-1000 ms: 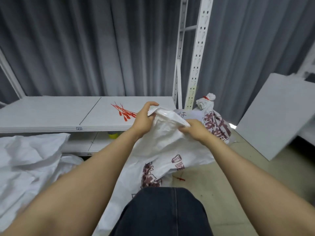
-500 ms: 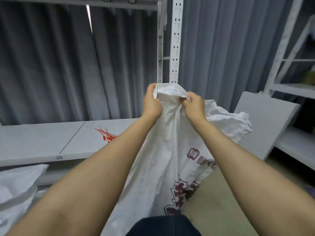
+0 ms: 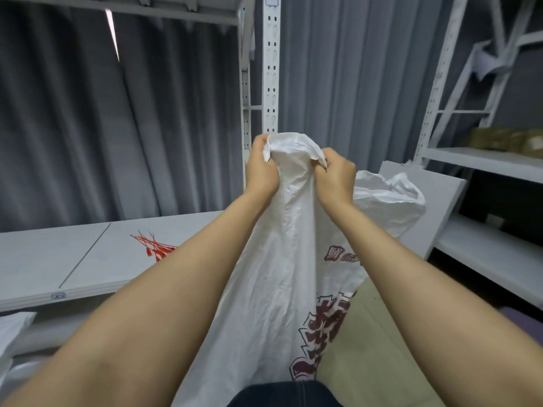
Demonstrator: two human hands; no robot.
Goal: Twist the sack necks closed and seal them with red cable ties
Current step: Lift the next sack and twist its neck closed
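Note:
A white woven sack (image 3: 282, 259) with dark red print hangs in front of me, held up by its top edge. My left hand (image 3: 261, 168) grips the rim on the left and my right hand (image 3: 335, 177) grips it on the right, both fists curled into the fabric. A loose fold of the sack's mouth (image 3: 390, 198) bulges out to the right behind my right wrist. A small bundle of red cable ties (image 3: 154, 246) lies on the low white shelf board (image 3: 73, 259) to the left, partly hidden by my left forearm.
A white perforated rack upright (image 3: 271, 69) stands just behind the sack. White shelves (image 3: 482, 163) carry brown packages at the right. A grey board (image 3: 435, 207) leans there. More white sacking (image 3: 11, 327) lies at the lower left. Grey curtains hang behind.
Both hands have lifted the sack from low near my lap to chest height and now hold its top edge stretched upright. My view has tilted upward and to the right.

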